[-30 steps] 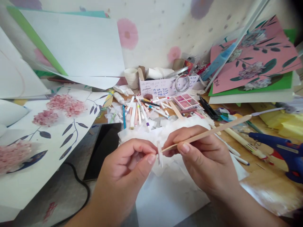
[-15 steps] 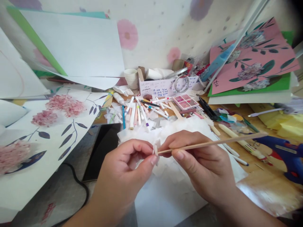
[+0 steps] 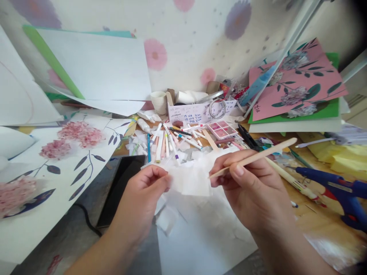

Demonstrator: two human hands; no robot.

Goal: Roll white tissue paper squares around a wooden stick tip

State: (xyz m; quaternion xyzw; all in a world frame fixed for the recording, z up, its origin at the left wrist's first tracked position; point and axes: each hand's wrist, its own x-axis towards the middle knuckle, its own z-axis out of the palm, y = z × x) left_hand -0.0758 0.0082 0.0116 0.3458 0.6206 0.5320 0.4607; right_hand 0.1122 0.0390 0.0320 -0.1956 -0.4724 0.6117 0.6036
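My right hand (image 3: 249,183) grips a thin wooden stick (image 3: 266,151) between thumb and fingers, its narrow end pointing left over the white tissue paper. My left hand (image 3: 149,187) is closed in a pinch at the left edge of a white tissue piece (image 3: 195,181); whether it holds that piece or something smaller is hard to tell. The tissue lies between the two hands. Below them is a white paper sheet (image 3: 200,236), with a small loose tissue square (image 3: 168,219) near my left wrist.
Markers (image 3: 172,143) and a pink palette (image 3: 222,130) lie beyond my hands. A black phone (image 3: 122,191) and flower artwork (image 3: 86,160) are at left. A blue glue gun (image 3: 335,187) and pink flower picture (image 3: 301,84) are at right.
My hands have moved apart. The small white tissue bit at the stick's tip no longer shows there, and the stick now slants more steeply. The camera view has shifted slightly.
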